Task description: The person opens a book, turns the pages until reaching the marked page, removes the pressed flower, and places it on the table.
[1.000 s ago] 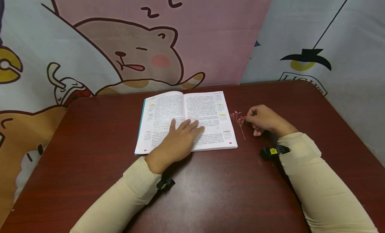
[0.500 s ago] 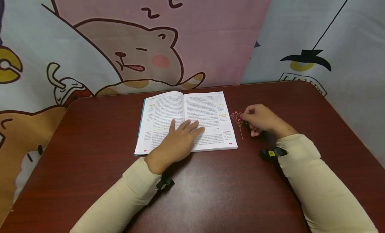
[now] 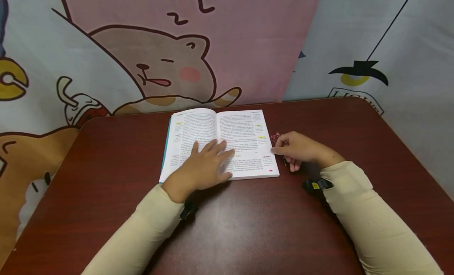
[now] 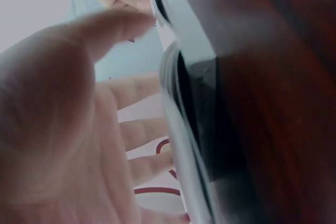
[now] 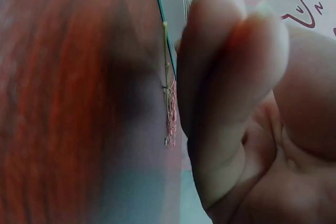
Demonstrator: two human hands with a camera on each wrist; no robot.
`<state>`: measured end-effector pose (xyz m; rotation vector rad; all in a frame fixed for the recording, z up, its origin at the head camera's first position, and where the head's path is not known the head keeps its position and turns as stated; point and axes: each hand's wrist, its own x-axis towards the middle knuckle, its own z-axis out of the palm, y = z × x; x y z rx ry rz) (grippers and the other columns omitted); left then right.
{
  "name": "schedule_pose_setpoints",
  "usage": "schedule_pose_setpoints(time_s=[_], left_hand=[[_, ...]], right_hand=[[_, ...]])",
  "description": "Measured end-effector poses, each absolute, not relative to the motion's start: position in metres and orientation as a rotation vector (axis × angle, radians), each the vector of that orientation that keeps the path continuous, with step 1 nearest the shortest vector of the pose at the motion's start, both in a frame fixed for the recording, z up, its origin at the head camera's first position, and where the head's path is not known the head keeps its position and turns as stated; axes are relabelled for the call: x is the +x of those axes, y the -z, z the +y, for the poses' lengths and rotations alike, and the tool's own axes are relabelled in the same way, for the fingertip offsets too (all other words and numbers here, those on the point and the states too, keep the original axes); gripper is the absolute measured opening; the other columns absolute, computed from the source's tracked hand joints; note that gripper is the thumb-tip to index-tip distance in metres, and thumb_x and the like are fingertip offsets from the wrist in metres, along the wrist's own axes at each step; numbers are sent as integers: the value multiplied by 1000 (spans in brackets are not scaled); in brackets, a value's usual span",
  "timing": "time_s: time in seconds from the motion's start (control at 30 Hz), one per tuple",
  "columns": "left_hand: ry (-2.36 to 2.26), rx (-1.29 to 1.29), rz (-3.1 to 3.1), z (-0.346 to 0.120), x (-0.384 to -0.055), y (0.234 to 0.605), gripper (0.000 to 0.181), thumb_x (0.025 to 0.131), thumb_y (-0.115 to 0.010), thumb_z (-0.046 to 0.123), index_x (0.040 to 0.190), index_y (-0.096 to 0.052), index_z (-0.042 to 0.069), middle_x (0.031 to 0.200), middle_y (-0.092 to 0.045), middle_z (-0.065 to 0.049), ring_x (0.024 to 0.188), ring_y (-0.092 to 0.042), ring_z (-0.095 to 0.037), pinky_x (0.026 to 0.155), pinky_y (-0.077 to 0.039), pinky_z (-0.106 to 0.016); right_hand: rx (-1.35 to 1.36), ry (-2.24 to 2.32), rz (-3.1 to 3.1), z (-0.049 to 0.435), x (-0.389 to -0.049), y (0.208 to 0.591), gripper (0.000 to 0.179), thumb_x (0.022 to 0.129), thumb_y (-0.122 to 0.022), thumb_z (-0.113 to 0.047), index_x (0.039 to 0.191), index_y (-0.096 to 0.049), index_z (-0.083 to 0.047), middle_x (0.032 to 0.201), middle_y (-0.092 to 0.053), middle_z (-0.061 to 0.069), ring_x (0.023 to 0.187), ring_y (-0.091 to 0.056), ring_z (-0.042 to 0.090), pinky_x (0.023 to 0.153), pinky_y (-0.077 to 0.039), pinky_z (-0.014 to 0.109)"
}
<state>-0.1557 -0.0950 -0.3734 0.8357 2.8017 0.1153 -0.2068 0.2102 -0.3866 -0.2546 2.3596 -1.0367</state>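
An open book lies on the table with printed pages facing up. My left hand rests across its lower middle, fingers spread, the thumb near the bottom edge. In the left wrist view the left hand shows its palm beside the page edges. My right hand is at the book's right edge, fingers curled, thumb tip at the page margin. Whether it pinches a page is hidden. A small pink dried flower sprig lies on the table beside the book, partly covered by that hand; the right wrist view shows the sprig below the fingers.
The dark red-brown wooden table has rounded far corners. Behind it hangs a cartoon-printed cloth. Both forearms wear pale sleeves, with a dark strapped device at the right wrist.
My right hand has moved left and nearer from beside the sprig to the book's edge, and the sprig has shifted slightly left. My left hand has slid slightly left, its thumb now showing.
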Motion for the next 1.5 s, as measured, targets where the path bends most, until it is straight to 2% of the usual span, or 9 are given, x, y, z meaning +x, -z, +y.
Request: schedule_pose_setpoints(time_s=[0.1,0.23,0.37,0.47,0.8,1.1,1.33,1.5], left_hand=[[-107,848,2771,-100,-156,370,76,88,-70,49,155,-38,30,166,-25,-6,155,-19,-32,115,-17,-73],[-84,850,2748,-104,-155,365,83,82,-80,30,154,-40,29,167,-23,-7,155,-16,-33,115,-17,-72],[-60,817,2741,-104,-154,361,87,79,-76,10,155,-39,30,168,-21,-7,156,-13,-33,117,-12,-72],[-38,782,2731,-103,-152,359,89,77,-72,2,155,-38,30,168,-19,-7,156,-11,-32,117,-8,-72],[59,801,2785,-104,-144,351,81,80,-75,8,153,-43,26,163,-32,-13,153,-23,-35,116,-12,-73],[81,781,2842,-106,-139,341,85,78,-80,13,152,-43,26,159,-39,-11,151,-28,-36,114,-9,-76],[120,802,2918,-109,-134,332,85,77,-81,15,152,-43,24,156,-44,-12,148,-35,-36,116,-10,-73],[95,828,2966,-112,-132,326,83,75,-79,12,151,-45,22,153,-48,-13,144,-42,-36,116,-17,-71]], right_hand=[[-292,1028,2334,209,-206,387,27,97,-65,-29,98,-63,-2,57,-53,5,43,-62,17,45,-55,36],[-328,1022,2314,209,-205,386,26,94,-70,-27,97,-62,-2,57,-54,5,43,-61,17,45,-54,35],[-342,1028,2323,210,-205,386,27,92,-72,-26,96,-62,-2,58,-54,6,43,-61,17,44,-53,34],[-353,1030,2326,210,-205,387,26,92,-73,-25,96,-62,-2,58,-54,6,42,-60,17,44,-53,34],[-376,1030,2310,210,-206,388,24,92,-72,-24,97,-62,-3,54,-51,4,38,-56,16,40,-49,31],[-386,995,2338,211,-208,391,18,94,-70,-21,93,-63,-5,51,-52,4,35,-53,15,39,-48,32],[-377,992,2343,211,-209,393,18,94,-70,-22,93,-63,-6,52,-51,4,36,-53,15,39,-48,32],[-378,996,2339,211,-208,391,19,93,-71,-22,93,-63,-5,52,-51,3,36,-53,14,39,-48,32]])
